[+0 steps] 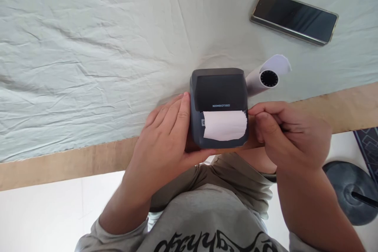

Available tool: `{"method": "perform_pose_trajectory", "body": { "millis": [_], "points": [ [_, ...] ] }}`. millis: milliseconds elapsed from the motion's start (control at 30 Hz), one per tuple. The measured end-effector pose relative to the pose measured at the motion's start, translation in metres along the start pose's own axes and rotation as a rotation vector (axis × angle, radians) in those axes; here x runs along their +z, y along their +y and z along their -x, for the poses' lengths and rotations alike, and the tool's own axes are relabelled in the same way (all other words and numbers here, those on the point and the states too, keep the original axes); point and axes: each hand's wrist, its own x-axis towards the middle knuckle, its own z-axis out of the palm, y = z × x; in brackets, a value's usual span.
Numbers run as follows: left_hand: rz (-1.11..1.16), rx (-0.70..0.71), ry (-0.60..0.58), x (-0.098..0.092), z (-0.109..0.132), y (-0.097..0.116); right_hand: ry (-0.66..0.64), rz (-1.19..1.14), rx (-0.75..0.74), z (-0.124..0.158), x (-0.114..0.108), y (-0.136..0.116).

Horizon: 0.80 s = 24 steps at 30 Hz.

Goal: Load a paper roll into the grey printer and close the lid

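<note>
A dark label printer (220, 90) marked NIIMBOT rests at the front edge of the cloth-covered table. A piece of white paper (225, 126) with ragged edges sticks out of its slot and lies over its front part. Along the printer's left side lies my left hand (165, 134), fingers together, with the thumb reaching around the near side. My right hand (291, 130) is curled closed at the other side, its index fingertip touching the printer's right edge near the slot. Whether anything is inside those curled fingers is hidden.
A roll of white paper (256, 82) with a dark core lies just right of the printer. Farther back on the right is a smartphone (295, 15). The wooden table edge (73, 161) runs in front, and a dark round base (348, 193) stands below it at right.
</note>
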Motion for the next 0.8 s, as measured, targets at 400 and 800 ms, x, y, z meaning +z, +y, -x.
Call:
{"method": "perform_pose_trajectory", "body": {
  "millis": [400,800],
  "points": [
    [0.014,-0.018,-0.023,0.0006,0.0014,-0.0016,0.075,0.008,-0.074,-0.0007,0.0005,-0.0012],
    [0.012,-0.016,-0.019,0.0006,0.0019,-0.0024,0.097,0.048,-0.081,0.0026,-0.0001,0.0008]
  ]
}}
